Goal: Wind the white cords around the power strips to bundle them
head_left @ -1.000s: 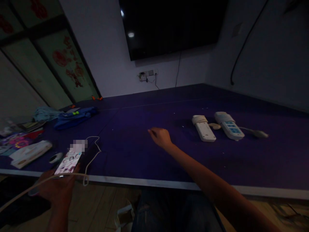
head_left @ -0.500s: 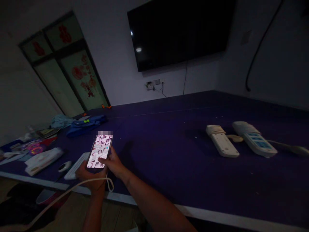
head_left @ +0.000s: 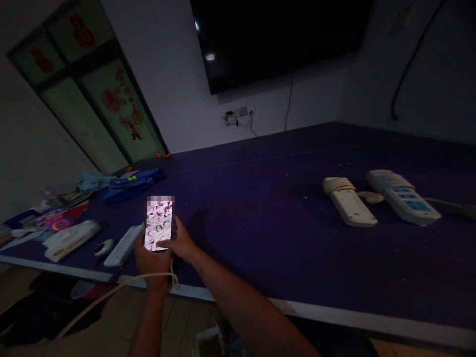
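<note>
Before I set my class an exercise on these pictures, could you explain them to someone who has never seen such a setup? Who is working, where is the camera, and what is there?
There is no machine here: a person works bare-handed. The view comes from a camera worn on that person's head, looking forward and down.

The left hand holds a slim dark-edged smartphone with a lit screen. The right hand meets its right side, thumb over the lower screen; whether it helps carry the phone is unclear.

On the broad purple tabletop, to the right, lie a plain white oblong block wrapped with cord and a similar white block with blue panels. To the left lies crumpled blue cloth.
</note>
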`<state>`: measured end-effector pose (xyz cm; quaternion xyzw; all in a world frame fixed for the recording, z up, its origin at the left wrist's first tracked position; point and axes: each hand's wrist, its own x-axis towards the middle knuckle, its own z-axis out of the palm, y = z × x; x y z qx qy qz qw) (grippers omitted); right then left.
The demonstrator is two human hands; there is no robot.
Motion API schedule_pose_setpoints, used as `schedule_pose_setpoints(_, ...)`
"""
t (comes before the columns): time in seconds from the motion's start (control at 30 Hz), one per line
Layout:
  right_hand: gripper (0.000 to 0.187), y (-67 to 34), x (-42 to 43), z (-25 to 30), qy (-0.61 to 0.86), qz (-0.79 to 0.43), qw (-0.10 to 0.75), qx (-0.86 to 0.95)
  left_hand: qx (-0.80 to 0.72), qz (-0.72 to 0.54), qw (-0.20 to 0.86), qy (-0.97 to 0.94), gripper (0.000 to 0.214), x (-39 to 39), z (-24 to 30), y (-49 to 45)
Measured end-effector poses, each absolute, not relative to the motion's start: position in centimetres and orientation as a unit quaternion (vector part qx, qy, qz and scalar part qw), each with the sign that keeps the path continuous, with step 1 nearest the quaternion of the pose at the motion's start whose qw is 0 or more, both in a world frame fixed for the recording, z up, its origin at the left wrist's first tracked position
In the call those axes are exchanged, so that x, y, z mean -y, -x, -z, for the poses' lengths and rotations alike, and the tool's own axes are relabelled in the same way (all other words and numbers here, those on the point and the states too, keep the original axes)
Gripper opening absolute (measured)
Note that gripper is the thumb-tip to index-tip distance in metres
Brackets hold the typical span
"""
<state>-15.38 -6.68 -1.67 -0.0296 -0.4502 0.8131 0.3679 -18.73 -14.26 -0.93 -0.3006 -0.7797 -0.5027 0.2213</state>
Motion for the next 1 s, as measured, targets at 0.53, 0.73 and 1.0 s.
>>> schedule_pose_setpoints(0.53, 0.097, 17.0, 6.7, 3.0, 0.009, -0.772, 0.424, 0.474, 0.828, 0.453, 0.224, 0.242, 0.068, 14.4, 0.4, 17.5)
schedule_pose_setpoints(0.73, 0.095, 17.0, 6.7, 3.0, 0.01, -0.771, 0.421, 0.478, 0.834, 0.449, 0.22, 0.234, 0.07, 14.3, 0.2, 17.4)
schedule_pose_setpoints(1.0, 0.095, 16.8, 6.7, 3.0, 0.009, -0.778, 0.414, 0.473, 0.825, 0.463, 0.22, 0.238, 0.068, 14.6, -0.2, 16.5)
